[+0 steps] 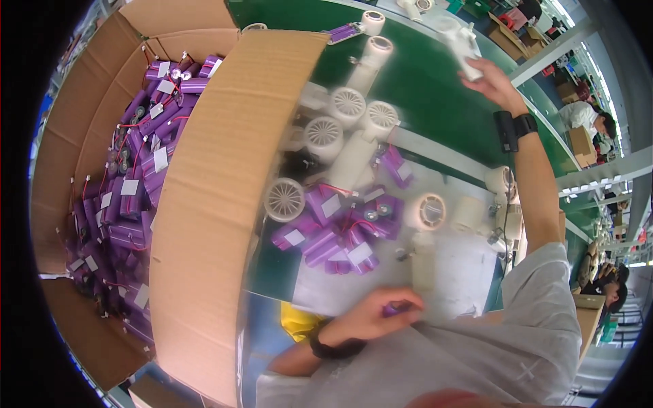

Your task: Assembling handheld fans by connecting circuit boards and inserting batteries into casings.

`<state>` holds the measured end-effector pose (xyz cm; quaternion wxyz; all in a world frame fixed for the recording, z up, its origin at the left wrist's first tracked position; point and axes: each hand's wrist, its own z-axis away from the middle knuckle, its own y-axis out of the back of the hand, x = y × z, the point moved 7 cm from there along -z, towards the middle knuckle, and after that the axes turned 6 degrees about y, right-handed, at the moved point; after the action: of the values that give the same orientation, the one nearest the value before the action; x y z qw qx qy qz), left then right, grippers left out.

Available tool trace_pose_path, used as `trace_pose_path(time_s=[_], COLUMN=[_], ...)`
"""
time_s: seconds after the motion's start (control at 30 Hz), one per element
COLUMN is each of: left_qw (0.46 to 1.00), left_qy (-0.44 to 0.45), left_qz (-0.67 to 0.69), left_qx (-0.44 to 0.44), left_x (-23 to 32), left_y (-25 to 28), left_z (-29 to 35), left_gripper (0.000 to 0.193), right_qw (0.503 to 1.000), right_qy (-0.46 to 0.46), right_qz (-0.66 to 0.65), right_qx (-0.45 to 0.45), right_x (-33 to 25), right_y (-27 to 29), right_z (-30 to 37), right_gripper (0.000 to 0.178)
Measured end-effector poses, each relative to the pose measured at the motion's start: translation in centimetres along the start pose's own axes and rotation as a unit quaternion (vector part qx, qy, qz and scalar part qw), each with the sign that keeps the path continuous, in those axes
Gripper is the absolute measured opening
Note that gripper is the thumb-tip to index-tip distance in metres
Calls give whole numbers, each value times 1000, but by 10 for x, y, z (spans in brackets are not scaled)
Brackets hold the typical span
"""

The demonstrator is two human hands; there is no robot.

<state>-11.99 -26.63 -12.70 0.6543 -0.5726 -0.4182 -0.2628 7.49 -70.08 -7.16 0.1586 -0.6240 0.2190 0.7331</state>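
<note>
My left hand is close to my body at the table's near edge, fingers closed round a small purple battery pack that mostly hides in the fist. My right hand reaches to the far right and grips the lower end of a white handheld fan body, a little blurred. Between the hands, a white fan housing with a round grille lies on the pale work sheet. Left of it sits a pile of purple battery packs with red wires and white labels.
Several white fan housings stand and lie behind the battery pile. A large cardboard box full of purple packs takes up the left side. More white housings line the right edge. People work at benches on the far right.
</note>
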Motion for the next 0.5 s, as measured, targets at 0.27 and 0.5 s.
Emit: trace_pose_path(time_s=[0.27,0.5], left_qw=[997,995], left_qy=[66,78], left_qz=[39,64], left_qx=[6,22], left_x=[-13,-16], left_y=[5,7], left_z=[8,8], left_gripper=[7,7], right_qw=[962,916], right_qy=[8,-4], right_qz=[25,366], right_qx=[-273,-168], right_x=[15,42], right_y=[-179,-167], right_z=[22,-1], right_gripper=[40,72])
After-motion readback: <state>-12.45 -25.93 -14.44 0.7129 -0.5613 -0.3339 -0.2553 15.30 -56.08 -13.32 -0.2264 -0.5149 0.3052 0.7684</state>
